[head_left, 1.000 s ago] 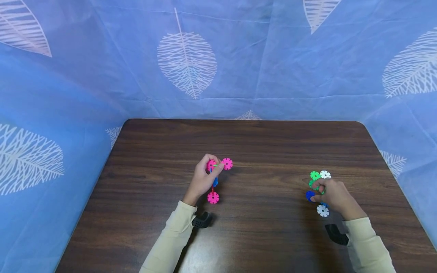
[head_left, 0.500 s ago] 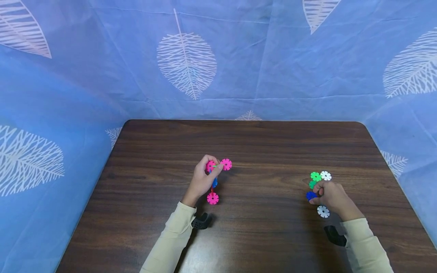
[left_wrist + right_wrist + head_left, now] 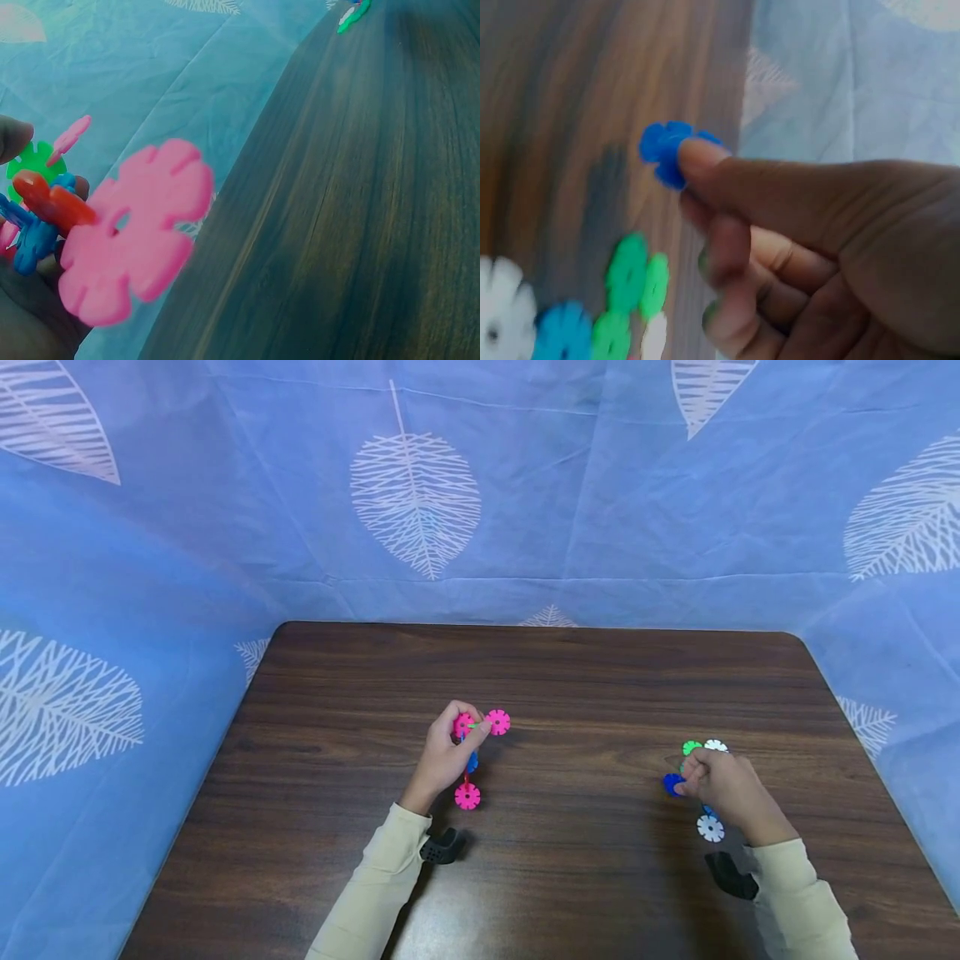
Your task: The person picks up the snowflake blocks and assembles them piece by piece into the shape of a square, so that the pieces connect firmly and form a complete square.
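My left hand (image 3: 442, 758) grips a cluster of interlocked snowflake building discs above the table. In the left wrist view its large pink disc (image 3: 146, 232) faces the camera, joined to a red disc (image 3: 52, 202). Behind these sit a blue disc (image 3: 36, 241) and a green disc (image 3: 34, 163). The palm and fingers partly hide the cluster. On the right side, my right hand (image 3: 729, 787) pinches a single dark blue notched disc (image 3: 660, 142) between thumb and index finger, the other fingers curled beneath. The thumb covers part of this disc.
Beside the right hand lie several loose discs: a near white disc (image 3: 710, 828), a lighter blue disc (image 3: 564, 334), green discs (image 3: 626, 274) and a farther white disc (image 3: 716, 745). The brown wooden table (image 3: 570, 843) ends at a blue leaf-patterned cloth (image 3: 525, 510).
My right fingers have closed on the dark blue disc, which has shifted slightly left and up in the head view. The left hand and its cluster have stayed nearly still.
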Demonstrator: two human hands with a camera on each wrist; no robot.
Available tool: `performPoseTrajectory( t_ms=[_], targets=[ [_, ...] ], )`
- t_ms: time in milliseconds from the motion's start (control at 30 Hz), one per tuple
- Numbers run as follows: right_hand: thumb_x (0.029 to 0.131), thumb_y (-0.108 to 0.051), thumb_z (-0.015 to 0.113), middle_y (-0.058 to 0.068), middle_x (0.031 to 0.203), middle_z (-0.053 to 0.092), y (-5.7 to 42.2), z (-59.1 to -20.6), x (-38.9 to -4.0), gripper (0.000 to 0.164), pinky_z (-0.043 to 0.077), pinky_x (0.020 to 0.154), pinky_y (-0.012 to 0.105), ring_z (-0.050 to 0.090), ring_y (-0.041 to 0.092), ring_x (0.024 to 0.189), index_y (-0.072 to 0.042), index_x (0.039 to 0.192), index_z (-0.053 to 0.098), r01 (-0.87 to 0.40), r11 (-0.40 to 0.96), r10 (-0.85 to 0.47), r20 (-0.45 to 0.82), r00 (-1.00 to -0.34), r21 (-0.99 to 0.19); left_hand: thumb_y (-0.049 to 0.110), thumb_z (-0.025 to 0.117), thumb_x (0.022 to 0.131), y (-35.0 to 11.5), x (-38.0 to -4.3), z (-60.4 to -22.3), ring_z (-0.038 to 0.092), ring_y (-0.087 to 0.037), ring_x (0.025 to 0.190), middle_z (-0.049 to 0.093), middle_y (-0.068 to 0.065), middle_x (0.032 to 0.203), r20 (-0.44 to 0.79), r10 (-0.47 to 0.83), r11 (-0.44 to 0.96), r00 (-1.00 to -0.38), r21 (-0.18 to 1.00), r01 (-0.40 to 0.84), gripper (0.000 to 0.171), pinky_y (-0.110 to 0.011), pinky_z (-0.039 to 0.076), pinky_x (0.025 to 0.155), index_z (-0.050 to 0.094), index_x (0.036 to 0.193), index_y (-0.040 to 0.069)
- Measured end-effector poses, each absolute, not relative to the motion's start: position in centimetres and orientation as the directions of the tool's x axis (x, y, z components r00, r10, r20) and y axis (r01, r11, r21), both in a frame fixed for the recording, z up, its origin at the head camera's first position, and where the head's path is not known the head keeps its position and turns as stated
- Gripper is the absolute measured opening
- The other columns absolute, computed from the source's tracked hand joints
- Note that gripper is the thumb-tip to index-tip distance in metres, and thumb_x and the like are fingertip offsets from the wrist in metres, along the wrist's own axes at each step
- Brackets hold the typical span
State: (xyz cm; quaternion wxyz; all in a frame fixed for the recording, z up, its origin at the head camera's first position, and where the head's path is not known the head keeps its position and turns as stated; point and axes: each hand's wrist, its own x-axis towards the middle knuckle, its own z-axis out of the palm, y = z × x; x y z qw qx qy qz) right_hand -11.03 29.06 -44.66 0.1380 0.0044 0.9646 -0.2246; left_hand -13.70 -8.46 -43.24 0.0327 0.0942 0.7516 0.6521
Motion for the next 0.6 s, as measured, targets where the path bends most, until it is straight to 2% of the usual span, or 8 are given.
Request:
performPoseTrajectory(
  t_ms=[200,333,467,600],
  targets=[
    [0.084,-0.017,0.071,0.003,0.076,0.065,26.3,-44.4,-12.0,0.026,0.043,0.055,0.022,0.054,0.005,0.063,0.001,0.101,0.063,-0.039,0.805,-0.165,-0.161,-0.973,-0.591,0.015,0.056,0.095,-8.3,-13.6,-43.2,0.043,-0.006,0.046,0.047,-0.002,0.063,0.045,0.195,0.131,-0.98,0.989,0.071,0.019,-0.019,0.039,0.046,0.05,0.101,-0.002],
    [0.088,-0.016,0.067,0.007,0.072,0.066,24.1,-44.9,-12.5,0.017,0.042,0.053,0.021,0.054,0.006,0.059,-0.002,0.097,0.066,-0.106,0.725,-0.226,-0.089,-0.97,-0.681,0.016,0.056,0.095,-8.0,-13.4,-43.0,0.044,-0.008,0.049,0.051,-0.015,0.068,0.034,0.214,0.147,-0.976,0.987,0.066,0.017,-0.019,0.04,0.047,0.05,0.1,0.0],
    [0.09,-0.018,0.065,0.006,0.074,0.063,22.3,-45.3,-13.0,0.015,0.041,0.051,0.022,0.051,0.007,0.058,-0.005,0.096,0.067,-0.151,0.686,-0.241,-0.026,-0.97,-0.712,0.016,0.056,0.095,-7.8,-13.1,-42.8,0.045,-0.008,0.05,0.052,-0.027,0.073,0.025,0.234,0.149,-0.972,0.987,0.062,0.019,-0.018,0.041,0.047,0.049,0.1,0.0],
    [0.09,-0.018,0.064,0.003,0.08,0.06,20.5,-45.0,-13.6,0.015,0.044,0.051,0.022,0.054,0.012,0.06,-0.005,0.097,0.067,-0.189,0.642,-0.254,0.026,-0.967,-0.743,0.016,0.056,0.096,-7.6,-13.1,-42.7,0.045,-0.008,0.051,0.052,-0.028,0.074,0.033,0.233,0.148,-0.972,0.987,0.069,0.018,-0.018,0.041,0.048,0.048,0.1,0.0]
  ],
)
